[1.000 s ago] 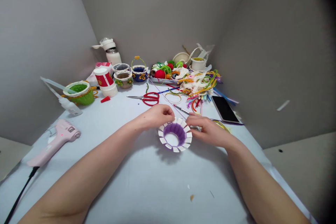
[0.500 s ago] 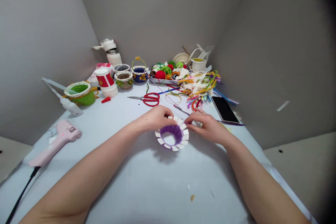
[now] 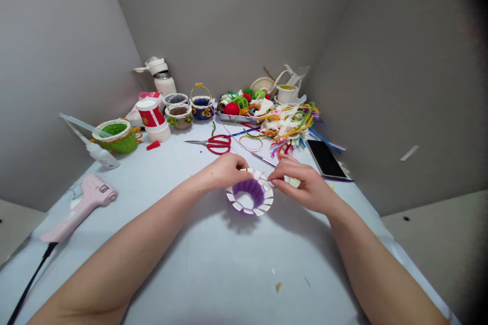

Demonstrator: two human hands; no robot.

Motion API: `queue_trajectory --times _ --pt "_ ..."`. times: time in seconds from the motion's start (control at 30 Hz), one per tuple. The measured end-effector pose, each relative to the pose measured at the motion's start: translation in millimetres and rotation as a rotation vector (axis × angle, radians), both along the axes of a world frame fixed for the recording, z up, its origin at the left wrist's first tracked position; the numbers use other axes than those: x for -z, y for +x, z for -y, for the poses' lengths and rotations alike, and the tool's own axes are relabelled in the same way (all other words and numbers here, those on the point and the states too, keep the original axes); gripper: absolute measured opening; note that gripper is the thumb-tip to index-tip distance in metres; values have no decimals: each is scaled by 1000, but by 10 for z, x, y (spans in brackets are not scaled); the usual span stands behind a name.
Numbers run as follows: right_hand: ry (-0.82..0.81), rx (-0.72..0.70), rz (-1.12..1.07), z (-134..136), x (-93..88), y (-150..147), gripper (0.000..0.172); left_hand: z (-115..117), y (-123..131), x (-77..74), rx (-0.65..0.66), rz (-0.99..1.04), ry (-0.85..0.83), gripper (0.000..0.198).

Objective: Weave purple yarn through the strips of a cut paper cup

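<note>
A paper cup (image 3: 263, 207), its wall cut into white strips that fan outward and its inside lined with purple yarn, is held above the table in front of me. My left hand (image 3: 232, 170) pinches its far left rim between thumb and fingers. At the far right rim, my right hand (image 3: 299, 182) has thumb and index finger closed on a thin purple yarn (image 3: 264, 179) that crosses the strips. The yarn's other end trails back past a slim pen-like tool (image 3: 264, 159) lying behind the cup. Fingers partly hide the cup's far rim.
Red-handled scissors (image 3: 218, 144) lie behind my left hand. A pink glue gun (image 3: 86, 205) rests at left, near a green woven basket (image 3: 121, 142). Small decorated pots, a tray of yarn balls (image 3: 232, 108) and a ribbon heap (image 3: 285, 124) line the back. A phone (image 3: 327, 158) lies at right.
My right hand has shifted slightly, bringing the yarn over the strips at the cup's far right rim. The cup has tilted a little. My left hand keeps its hold.
</note>
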State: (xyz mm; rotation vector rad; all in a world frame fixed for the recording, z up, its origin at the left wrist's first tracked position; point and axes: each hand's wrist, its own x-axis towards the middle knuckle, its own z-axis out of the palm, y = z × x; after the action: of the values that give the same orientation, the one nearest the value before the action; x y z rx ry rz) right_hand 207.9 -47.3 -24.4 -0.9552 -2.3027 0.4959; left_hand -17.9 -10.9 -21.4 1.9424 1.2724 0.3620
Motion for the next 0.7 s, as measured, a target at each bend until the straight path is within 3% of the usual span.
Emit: queue_trajectory --times 0.27,0.47,0.7 --pt "-56 -73 91 -47 -16 69 12 -7 -32 -21 7 7 -30 21" --pt "-153 -178 115 -34 2 7 13 4 -88 -90 104 -40 -35 20" --pt "-209 -113 89 -79 54 14 16 16 -88 -106 248 -24 30 19"
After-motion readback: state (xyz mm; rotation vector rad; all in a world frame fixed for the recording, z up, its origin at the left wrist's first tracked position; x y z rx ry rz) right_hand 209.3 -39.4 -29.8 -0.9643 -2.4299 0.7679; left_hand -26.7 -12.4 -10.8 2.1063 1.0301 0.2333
